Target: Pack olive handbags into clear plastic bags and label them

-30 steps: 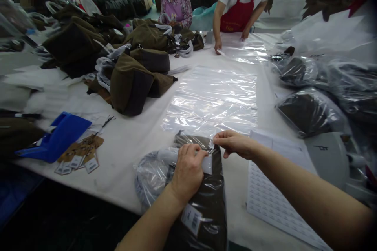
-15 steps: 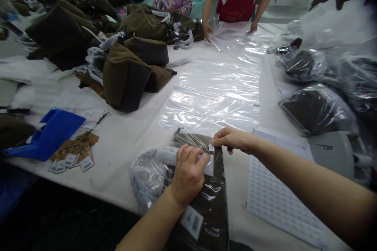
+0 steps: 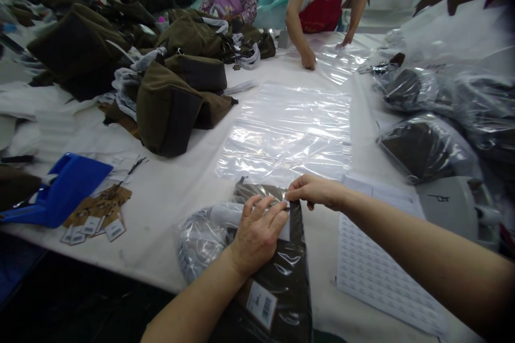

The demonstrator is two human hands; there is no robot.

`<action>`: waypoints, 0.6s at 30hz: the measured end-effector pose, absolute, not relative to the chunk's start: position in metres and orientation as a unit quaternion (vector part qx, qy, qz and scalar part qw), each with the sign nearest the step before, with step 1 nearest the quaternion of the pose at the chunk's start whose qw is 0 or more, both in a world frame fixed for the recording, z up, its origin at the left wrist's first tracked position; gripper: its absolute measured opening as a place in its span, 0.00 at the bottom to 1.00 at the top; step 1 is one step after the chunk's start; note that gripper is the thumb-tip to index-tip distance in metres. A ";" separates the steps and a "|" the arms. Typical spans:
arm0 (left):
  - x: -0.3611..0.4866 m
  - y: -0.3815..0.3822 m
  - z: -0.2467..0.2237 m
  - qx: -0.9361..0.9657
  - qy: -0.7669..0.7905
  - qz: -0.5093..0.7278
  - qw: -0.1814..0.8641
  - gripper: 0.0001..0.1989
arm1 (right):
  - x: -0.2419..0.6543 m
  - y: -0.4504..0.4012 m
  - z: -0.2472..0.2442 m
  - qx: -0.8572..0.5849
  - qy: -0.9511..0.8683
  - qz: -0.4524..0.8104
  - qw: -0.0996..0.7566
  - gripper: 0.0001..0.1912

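**bag:** a dark olive fabric bag (image 3: 279, 284) wrapped in clear plastic film (image 3: 201, 246) lies at lower centre, under both hands, with its top edge just past the fingertips.
**left hand** (image 3: 257, 236)**:** released, fingers spread and pressing flat on the film over a white strip (image 3: 225, 215).
**right hand** (image 3: 316, 192)**:** thumb and fingers pinched, grasping the film at the bag's top edge.
**on the bag:** a barcode tag (image 3: 261, 304) sits below the left hand.
**just ahead:** a flat clear plastic bag (image 3: 285, 134).
**right of the hands:** a printed label sheet (image 3: 378, 273).
**upper left:** a heap of olive bags (image 3: 169, 110).
**top centre:** a person in a red apron (image 3: 322, 16), hands on clear plastic (image 3: 338, 61).
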State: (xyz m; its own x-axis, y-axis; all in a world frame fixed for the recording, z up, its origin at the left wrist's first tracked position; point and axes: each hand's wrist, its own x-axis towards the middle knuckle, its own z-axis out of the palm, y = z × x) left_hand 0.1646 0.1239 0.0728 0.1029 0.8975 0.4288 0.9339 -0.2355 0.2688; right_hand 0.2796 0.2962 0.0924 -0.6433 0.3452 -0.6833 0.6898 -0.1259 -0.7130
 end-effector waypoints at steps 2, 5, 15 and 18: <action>0.164 0.124 0.073 -0.745 -0.615 -0.258 0.031 0.15 | 0.280 0.295 0.091 0.399 0.660 -0.621 0.142 0.08; 0.165 0.124 0.072 -0.748 -0.618 -0.243 0.017 0.15 | 0.285 0.287 0.093 0.407 0.772 -0.476 0.109 0.08; 0.136 0.104 0.075 -0.698 -0.642 -0.317 -0.012 0.14 | 0.348 0.263 0.083 0.341 0.897 -0.271 -0.069 0.35; 0.095 0.052 0.073 -0.473 -0.795 -0.379 0.035 0.13 | 0.374 0.233 0.064 0.503 0.668 -0.545 -0.065 0.37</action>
